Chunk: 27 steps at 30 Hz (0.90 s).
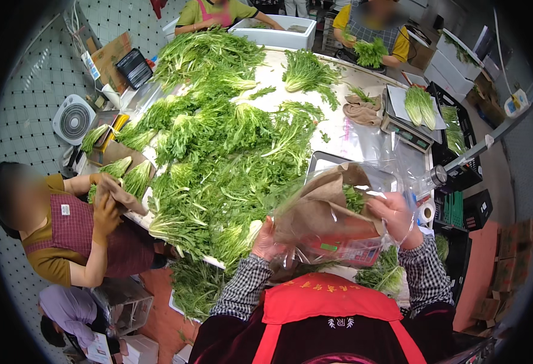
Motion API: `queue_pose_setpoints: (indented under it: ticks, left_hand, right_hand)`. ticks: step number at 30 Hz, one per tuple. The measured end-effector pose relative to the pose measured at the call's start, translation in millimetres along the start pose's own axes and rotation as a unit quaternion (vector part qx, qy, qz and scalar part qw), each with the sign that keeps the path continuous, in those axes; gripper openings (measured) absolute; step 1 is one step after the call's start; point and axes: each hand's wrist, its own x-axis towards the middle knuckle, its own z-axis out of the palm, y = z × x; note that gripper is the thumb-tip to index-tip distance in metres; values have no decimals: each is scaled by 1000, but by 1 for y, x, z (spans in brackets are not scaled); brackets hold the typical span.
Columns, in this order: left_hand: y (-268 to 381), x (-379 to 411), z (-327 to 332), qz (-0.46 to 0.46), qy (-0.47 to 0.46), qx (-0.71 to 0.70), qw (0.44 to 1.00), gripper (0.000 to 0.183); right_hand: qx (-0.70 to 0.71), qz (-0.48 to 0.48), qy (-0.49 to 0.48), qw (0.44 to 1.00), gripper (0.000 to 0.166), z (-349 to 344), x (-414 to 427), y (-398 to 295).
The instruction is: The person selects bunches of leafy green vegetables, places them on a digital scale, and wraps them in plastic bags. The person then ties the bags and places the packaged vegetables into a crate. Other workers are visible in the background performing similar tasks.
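My left hand point(266, 241) grips the near left side of a clear plastic bag point(396, 168) and the brown paper point(312, 214) within it. On the right, my right hand point(391, 214) reaches into the bag's mouth and pinches the paper's edge. Leafy greens point(353, 199) show inside the paper wrap. Beneath the bag, a red digital scale point(362, 251) with a keypad and a green display is partly seen through the plastic. Loose frisée-like greens point(230, 173) are heaped beside my left hand. A metal tray point(323, 159) lies partly behind the bag.
A platform scale point(407, 132) carrying pale bunches stands at the right, next to a brown cloth point(362, 110). Near it are a steel-capped bottle point(436, 176) and a tape roll point(426, 213). A gloved co-worker point(80, 218) handles brown paper at the left. Two more people work across the table.
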Motion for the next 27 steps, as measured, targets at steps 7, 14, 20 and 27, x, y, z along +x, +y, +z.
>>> queue_pose_setpoints:
  ticks: [7,14,20,27]
  left_hand:
    - [-13,12,5,17,-74,-71,995,86]
    - [-16,16,-5,30,-38,-112,992,83]
    - [6,4,39,102,-83,47,990,91]
    - [36,12,21,147,63,179,971,67]
  right_hand:
    - [-96,-73,-54,991,27,9,10,-35]
    - [-298,-298,111,900,21,-19,0,-18]
    - [270,-224,109,930,38,-116,-22,20]
    - [416,-97,433,794,43,-179,-106,168]
